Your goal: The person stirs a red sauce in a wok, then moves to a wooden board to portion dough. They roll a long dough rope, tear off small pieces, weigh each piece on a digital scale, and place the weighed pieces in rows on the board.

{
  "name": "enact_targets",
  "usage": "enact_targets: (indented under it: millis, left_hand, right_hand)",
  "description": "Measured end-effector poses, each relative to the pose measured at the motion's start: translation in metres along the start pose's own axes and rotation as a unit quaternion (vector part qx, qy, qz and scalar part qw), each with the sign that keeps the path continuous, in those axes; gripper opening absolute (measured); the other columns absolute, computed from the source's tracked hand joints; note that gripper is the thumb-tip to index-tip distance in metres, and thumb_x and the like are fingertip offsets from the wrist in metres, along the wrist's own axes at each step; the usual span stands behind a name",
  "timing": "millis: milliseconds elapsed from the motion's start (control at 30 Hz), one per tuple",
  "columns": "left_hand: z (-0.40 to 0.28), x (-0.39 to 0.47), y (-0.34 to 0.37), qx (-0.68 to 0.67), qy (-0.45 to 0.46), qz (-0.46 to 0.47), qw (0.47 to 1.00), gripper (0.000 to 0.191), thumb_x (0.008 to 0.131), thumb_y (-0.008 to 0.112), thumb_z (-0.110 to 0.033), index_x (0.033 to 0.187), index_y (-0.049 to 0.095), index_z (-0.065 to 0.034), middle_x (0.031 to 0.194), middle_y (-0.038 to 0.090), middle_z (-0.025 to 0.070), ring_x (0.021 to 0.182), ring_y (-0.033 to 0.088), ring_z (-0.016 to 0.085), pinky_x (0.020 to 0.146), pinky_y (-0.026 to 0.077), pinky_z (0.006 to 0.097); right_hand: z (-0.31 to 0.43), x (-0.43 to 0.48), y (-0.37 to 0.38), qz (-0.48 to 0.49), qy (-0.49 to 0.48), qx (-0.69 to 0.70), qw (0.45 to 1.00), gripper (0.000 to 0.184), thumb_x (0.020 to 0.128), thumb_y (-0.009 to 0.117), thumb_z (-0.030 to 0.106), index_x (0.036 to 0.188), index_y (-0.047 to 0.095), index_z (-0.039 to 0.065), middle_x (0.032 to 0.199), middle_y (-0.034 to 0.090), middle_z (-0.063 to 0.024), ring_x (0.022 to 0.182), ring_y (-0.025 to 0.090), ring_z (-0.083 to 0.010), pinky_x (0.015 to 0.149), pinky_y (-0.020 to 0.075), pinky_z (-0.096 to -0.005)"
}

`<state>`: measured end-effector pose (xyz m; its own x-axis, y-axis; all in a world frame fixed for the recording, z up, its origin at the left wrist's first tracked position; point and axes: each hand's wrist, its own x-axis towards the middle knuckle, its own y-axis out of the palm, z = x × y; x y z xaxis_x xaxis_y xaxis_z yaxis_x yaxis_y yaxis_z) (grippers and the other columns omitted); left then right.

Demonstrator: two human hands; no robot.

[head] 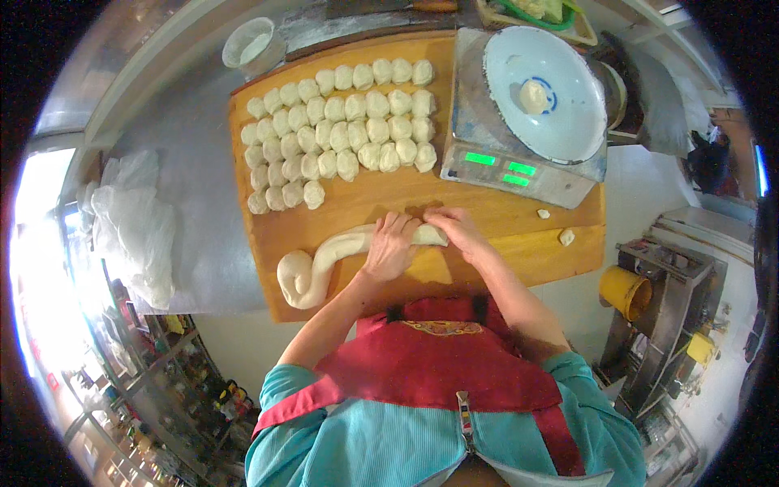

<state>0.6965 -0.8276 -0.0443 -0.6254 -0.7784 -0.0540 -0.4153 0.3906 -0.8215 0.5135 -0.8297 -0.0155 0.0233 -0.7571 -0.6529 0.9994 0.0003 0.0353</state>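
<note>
A thick rope of pale dough (342,245) lies across the wooden board (487,213), its left end curled back on itself. My left hand (391,246) is wrapped over the rope, with the fingers bent over its far side. At the rope's right end, my right hand (457,230) grips the dough with its fingertips. The underside of that grip is hidden. Behind my hands, several rows of dough pieces (336,135) cover the board's far left part. One more dough piece (534,97) sits in a white enamel basin (569,73) on the digital scale (517,176).
Two small dough scraps, a nearer one (566,237) and a smaller one (543,213), lie at the board's right. A plastic bag (134,225) rests on the metal table (201,182). A plastic tub (252,45) stands behind the board, and a yellow bucket (624,293) is off to the right.
</note>
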Motion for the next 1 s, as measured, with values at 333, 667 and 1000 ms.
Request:
enact_targets:
  millis: [333,667,1000]
  left_hand:
    - [0.011,-0.004,-0.017,-0.006,-0.065,0.034,0.997,0.060,0.065,0.077,-0.017,0.120,0.056,-0.0058,0.111,0.058,0.0117,0.110,0.051,0.031,0.092,0.039,0.0466]
    - [-0.016,0.013,0.003,0.029,-0.090,-0.019,0.995,0.044,0.062,0.077,-0.017,0.099,0.056,-0.0056,0.097,0.060,0.0125,0.098,0.055,0.029,0.084,0.043,0.0418]
    - [-0.004,0.011,0.047,0.029,0.004,-0.046,0.999,0.012,0.076,0.062,-0.018,0.083,0.058,-0.0092,0.089,0.056,0.0108,0.089,0.060,0.030,0.071,0.050,0.0434]
  right_hand:
    - [-0.028,0.011,0.030,-0.051,0.056,0.096,0.992,0.024,0.083,0.066,0.021,0.090,0.064,-0.002,0.080,0.065,-0.0106,0.069,0.064,-0.0173,0.048,0.0523,-0.0294]
    - [-0.040,0.016,0.030,-0.062,0.050,0.166,0.983,0.016,0.076,0.067,0.015,0.083,0.064,0.000,0.074,0.062,-0.0071,0.061,0.060,-0.0163,0.043,0.0461,-0.0296]
    - [0.084,-0.056,-0.003,0.103,0.013,0.347,0.932,0.011,0.077,0.062,0.010,0.088,0.058,0.008,0.074,0.055,-0.0041,0.066,0.056,-0.0187,0.051,0.0431,-0.0339]
